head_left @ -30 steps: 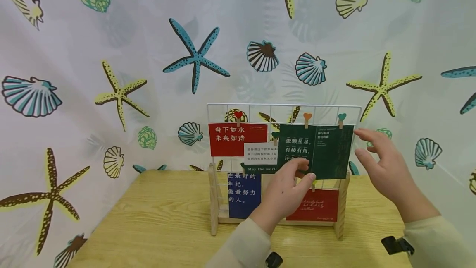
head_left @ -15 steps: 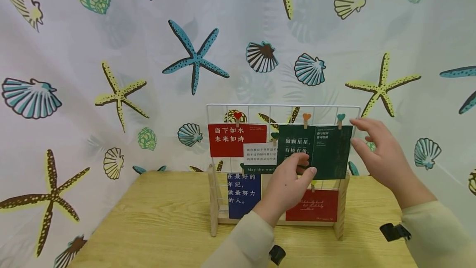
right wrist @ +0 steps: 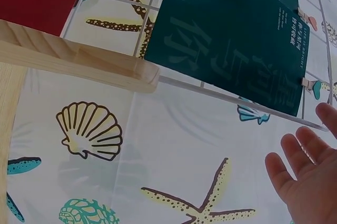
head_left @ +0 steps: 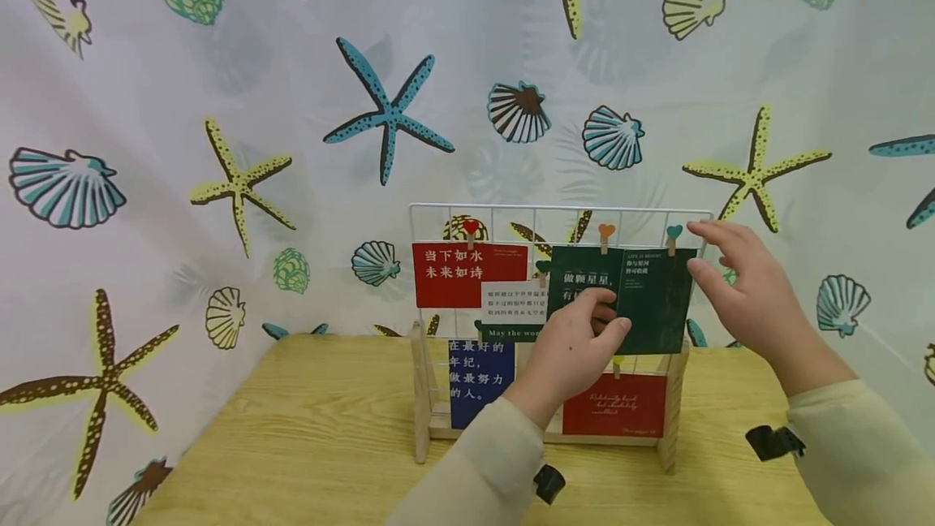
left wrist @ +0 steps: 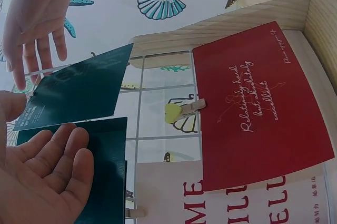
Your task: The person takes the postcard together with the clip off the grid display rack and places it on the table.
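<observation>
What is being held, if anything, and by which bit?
It can't be told whether the left hand pinches the left edge of the rightmost dark green card. The right hand is beside that card's upper right corner, with no clear hold.

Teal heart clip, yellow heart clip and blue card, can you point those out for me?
Teal heart clip [head_left: 674,231], head view: on its heart-shaped top.
Yellow heart clip [left wrist: 173,113], left wrist view: on its heart-shaped end.
Blue card [head_left: 479,384], head view: on its middle, among the white characters.
</observation>
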{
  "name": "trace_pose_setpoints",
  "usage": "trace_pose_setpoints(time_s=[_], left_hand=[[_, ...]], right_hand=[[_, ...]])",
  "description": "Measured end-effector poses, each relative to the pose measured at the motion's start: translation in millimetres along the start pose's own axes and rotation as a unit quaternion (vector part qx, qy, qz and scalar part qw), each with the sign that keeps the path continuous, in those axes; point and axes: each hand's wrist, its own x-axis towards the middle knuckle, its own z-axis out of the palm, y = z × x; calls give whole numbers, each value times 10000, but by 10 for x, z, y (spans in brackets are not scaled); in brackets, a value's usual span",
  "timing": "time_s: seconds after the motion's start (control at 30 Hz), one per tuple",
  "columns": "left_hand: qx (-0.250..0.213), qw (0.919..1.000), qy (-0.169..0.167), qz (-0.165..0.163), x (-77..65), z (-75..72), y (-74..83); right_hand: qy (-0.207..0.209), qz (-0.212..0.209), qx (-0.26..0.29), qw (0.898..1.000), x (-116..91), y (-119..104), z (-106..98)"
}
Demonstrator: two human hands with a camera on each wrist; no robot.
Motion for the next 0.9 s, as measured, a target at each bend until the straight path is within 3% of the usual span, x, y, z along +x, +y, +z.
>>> trace_pose_setpoints(time_s=[0.5,0.9], left_hand=[[476,9987,-180,-23,99,-29,99],[906,9958,-111,-45,173,4,188]], right_hand=[[-57,-52,-268,9996,115,-54,18],[-75,-83,-260,9996,211,-62,21]])
